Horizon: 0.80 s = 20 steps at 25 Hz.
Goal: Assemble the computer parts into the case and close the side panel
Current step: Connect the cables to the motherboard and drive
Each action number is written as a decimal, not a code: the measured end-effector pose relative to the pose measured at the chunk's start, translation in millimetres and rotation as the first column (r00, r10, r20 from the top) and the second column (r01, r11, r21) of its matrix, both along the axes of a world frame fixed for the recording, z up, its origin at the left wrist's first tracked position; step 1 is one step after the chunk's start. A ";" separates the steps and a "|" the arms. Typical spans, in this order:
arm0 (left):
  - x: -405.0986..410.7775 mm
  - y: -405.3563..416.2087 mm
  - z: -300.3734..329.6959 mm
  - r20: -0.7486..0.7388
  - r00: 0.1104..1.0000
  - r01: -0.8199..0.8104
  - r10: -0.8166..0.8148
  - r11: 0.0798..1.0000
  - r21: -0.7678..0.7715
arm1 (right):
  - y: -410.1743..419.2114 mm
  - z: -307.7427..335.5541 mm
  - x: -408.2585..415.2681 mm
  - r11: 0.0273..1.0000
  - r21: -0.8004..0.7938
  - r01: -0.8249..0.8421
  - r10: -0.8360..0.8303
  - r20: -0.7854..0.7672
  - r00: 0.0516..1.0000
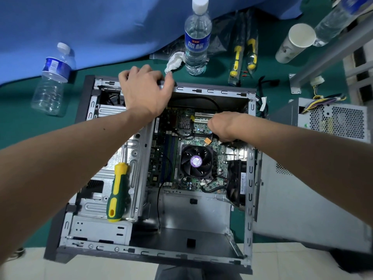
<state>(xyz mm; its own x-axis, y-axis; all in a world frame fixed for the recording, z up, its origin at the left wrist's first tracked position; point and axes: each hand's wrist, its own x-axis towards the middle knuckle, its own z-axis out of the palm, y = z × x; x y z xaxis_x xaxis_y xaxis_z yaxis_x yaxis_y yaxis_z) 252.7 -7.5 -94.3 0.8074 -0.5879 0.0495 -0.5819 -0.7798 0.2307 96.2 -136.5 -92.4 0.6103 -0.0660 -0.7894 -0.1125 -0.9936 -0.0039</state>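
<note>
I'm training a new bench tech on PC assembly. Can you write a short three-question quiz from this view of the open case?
1. True or false: the green-and-yellow screwdriver is in the right hand.
2. What does the left hand grip? A) the water bottle B) the top edge of the case C) the CPU fan
3. Fill in: the power supply sits ____ the case, on the person's right.

Key:
1. False: it lies on the drive cage, held by no hand.
2. B.
3. Outside.
</note>
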 end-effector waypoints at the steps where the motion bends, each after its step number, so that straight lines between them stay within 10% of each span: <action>1: 0.1 -0.2 0.2 -0.001 1.000 0.000 0.000 1.000 -0.001 | -0.4 -0.7 -0.4 1.000 0.007 0.013 -0.013 -0.008 1.000; 20: -0.3 -1.5 -1.0 0.003 1.000 -0.009 0.009 1.000 -0.013 | -2.3 0.4 0.5 1.000 0.005 0.015 -0.015 0.011 1.000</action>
